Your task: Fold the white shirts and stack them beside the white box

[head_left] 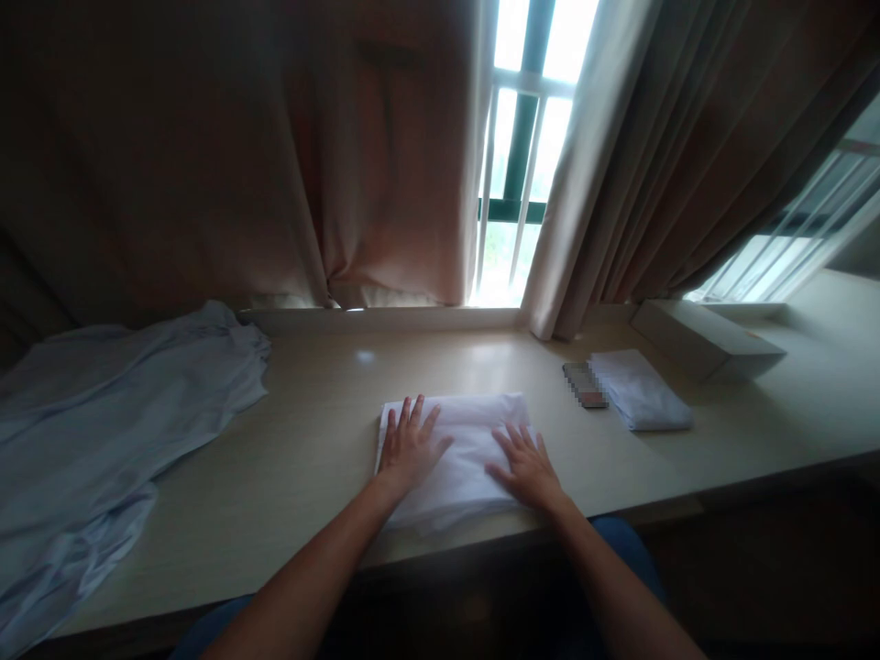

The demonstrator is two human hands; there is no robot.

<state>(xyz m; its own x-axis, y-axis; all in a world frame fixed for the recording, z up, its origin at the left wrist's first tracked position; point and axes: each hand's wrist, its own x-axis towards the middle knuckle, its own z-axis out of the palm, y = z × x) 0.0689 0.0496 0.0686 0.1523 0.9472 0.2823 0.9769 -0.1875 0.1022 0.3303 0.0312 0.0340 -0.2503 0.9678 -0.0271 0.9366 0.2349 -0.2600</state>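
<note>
A folded white cloth (467, 463) lies flat on the table in front of me, near its front edge. On its left part rests my left hand (411, 445), palm down with the fingers spread. My right hand (523, 466) lies on the right part of the same cloth, its fingers also stretched out and apart. Neither hand grips anything. Parts of the cloth under both palms are hidden.
Loose, crumpled white fabric (124, 394) covers the table's left side. To the right are a small blurred-out rectangular item (584, 385), another folded white cloth (641, 390) and a pale box (711, 339). Brown curtains (399, 183) hang behind the table (275, 477).
</note>
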